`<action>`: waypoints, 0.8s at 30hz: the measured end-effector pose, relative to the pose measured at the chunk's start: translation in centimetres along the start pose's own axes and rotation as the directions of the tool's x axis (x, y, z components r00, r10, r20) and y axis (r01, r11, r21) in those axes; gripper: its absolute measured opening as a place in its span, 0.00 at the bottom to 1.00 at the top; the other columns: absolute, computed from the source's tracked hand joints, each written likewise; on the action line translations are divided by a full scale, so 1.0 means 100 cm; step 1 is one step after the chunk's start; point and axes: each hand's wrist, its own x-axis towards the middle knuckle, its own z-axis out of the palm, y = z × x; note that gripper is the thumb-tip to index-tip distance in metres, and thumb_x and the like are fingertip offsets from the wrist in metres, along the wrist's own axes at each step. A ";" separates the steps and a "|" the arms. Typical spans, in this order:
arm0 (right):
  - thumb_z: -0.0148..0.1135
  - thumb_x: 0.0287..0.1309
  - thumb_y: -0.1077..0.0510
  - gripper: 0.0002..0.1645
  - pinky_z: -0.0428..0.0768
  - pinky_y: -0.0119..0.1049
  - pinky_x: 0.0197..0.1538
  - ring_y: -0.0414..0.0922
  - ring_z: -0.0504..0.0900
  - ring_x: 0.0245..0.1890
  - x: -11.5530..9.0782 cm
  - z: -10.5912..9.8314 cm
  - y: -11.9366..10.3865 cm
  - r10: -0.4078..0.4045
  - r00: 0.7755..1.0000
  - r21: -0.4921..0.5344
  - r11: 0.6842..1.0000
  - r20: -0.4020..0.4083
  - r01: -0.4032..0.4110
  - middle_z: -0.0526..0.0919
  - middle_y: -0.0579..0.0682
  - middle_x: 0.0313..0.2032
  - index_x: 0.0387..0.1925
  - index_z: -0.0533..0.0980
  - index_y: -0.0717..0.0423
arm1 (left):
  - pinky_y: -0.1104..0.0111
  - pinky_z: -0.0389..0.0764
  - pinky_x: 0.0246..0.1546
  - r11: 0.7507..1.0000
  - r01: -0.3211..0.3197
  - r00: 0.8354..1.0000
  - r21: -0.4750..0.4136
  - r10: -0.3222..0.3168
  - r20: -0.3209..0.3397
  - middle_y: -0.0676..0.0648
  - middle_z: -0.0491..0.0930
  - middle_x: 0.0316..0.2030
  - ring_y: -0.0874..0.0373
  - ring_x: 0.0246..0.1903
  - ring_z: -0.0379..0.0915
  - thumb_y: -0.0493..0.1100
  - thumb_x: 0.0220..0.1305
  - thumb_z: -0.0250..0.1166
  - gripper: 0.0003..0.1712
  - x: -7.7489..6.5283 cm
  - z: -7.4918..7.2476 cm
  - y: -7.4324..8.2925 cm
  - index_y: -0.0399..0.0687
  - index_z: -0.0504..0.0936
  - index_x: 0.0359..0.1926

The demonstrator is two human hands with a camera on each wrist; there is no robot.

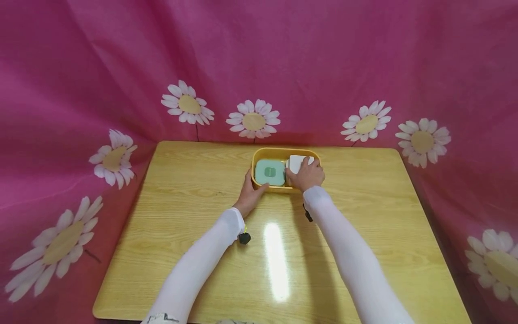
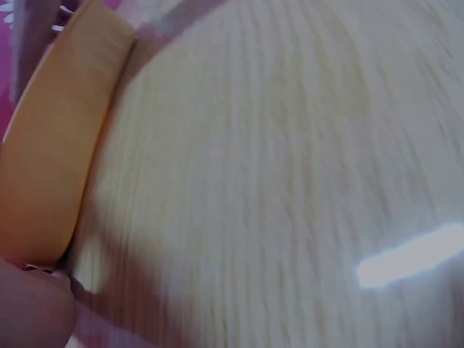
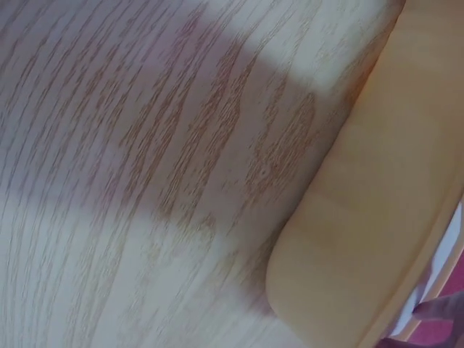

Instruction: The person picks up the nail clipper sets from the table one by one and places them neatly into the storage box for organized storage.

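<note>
A yellow rectangular bin (image 1: 288,150) stands near the far edge of the wooden table. Inside its left half lies a mint-green box (image 1: 262,167) with a darker green square on its lid. My left hand (image 1: 249,196) holds the bin's near left corner, thumb at the front rim and fingers along the left side. In the bin's right half, my right hand (image 1: 309,176) grips a white box (image 1: 297,162) from above, partly covering it. The left wrist view shows the bin's outer wall (image 2: 65,138). In the right wrist view, fingertips touch the white box (image 3: 444,250) behind the bin's wall (image 3: 370,196).
The wooden table (image 1: 194,180) has a bright light reflection (image 1: 277,261) in front of the bin. A pink curtain (image 1: 307,67) with large white daisies hangs behind the table and along both sides. A small black device (image 1: 244,238) is worn at the left wrist.
</note>
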 end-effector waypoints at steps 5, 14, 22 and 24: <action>0.42 0.70 0.23 0.61 0.85 0.56 0.40 0.67 0.85 0.44 -0.004 -0.008 0.000 -0.021 1.000 0.043 0.999 0.002 0.021 0.73 0.77 0.60 0.77 0.53 0.71 | 0.54 0.50 0.80 0.997 0.040 0.999 0.069 -0.041 0.020 0.44 0.45 0.84 0.50 0.82 0.42 0.57 0.73 0.66 0.58 -0.002 -0.010 -0.001 0.50 0.36 0.85; 0.43 0.71 0.24 0.55 0.80 0.68 0.49 0.73 0.75 0.56 -0.023 -0.027 0.028 -0.124 0.985 0.171 0.975 -0.122 0.144 0.70 0.77 0.61 0.74 0.59 0.68 | 0.47 0.52 0.79 0.944 -0.037 0.998 0.329 0.017 0.061 0.47 0.38 0.84 0.47 0.82 0.39 0.67 0.69 0.65 0.62 -0.009 -0.033 0.013 0.59 0.33 0.86; 0.46 0.71 0.25 0.54 0.66 0.75 0.64 0.76 0.61 0.70 -0.064 -0.024 0.060 -0.236 0.952 0.159 0.950 -0.193 0.267 0.57 0.74 0.75 0.80 0.57 0.60 | 0.44 0.39 0.80 0.677 -0.228 0.974 0.700 0.161 0.161 0.44 0.35 0.85 0.45 0.83 0.27 0.72 0.65 0.65 0.65 -0.024 -0.038 0.028 0.55 0.37 0.86; 0.46 0.69 0.22 0.56 0.60 0.78 0.67 0.78 0.55 0.73 -0.074 -0.024 0.061 -0.237 0.954 0.162 0.950 -0.185 0.267 0.51 0.74 0.78 0.81 0.56 0.56 | 0.37 0.34 0.78 0.580 -0.241 0.970 0.778 0.181 0.165 0.43 0.34 0.85 0.43 0.83 0.23 0.75 0.62 0.64 0.65 -0.030 -0.039 0.030 0.57 0.39 0.86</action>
